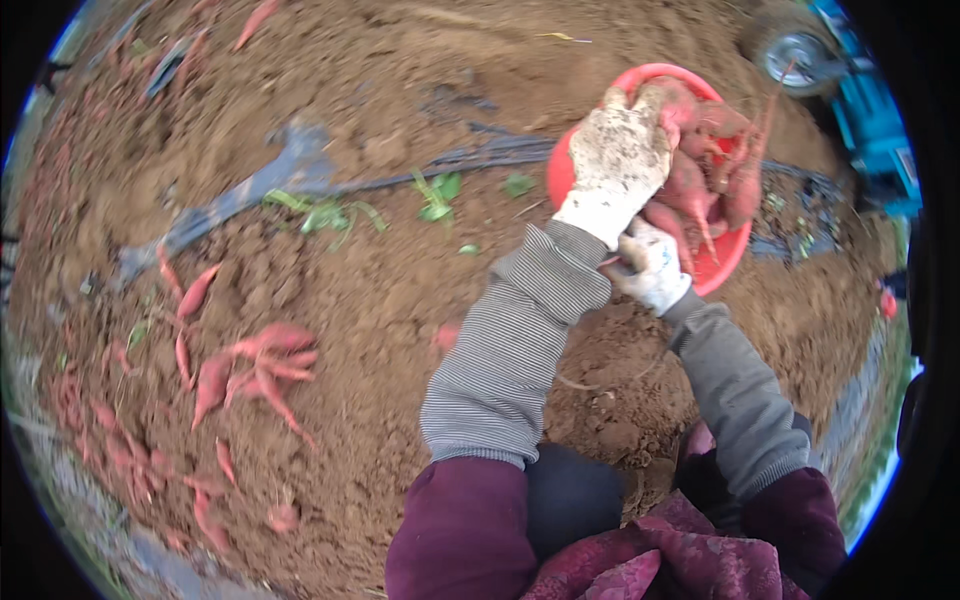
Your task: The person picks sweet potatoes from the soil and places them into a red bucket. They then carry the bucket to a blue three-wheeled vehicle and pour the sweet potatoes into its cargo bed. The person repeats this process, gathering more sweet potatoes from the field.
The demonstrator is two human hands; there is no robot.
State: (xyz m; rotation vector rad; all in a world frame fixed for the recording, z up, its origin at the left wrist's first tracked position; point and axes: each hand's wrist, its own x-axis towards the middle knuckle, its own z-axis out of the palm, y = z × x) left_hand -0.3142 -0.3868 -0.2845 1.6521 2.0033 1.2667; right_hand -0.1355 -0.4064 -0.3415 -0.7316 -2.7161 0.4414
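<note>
A red plastic basin [735,262] at the upper right holds several sweet potatoes [690,190], some with long thin roots. My left hand [618,152], in a mud-caked white glove, reaches over the basin's left side. Its fingers curl against a sweet potato [680,108] near the far rim. Below the left wrist, my right hand [650,268] is at the basin's near edge, in a cleaner white glove. The right fingers are curled closed; what lies in them is hidden.
Loose sweet potatoes [268,370] lie in clusters on the brown soil [370,400] at left. A strip of dark plastic film [240,195] crosses the ground, with green leaves [325,213] beside it. A blue machine with a wheel [800,58] stands at upper right.
</note>
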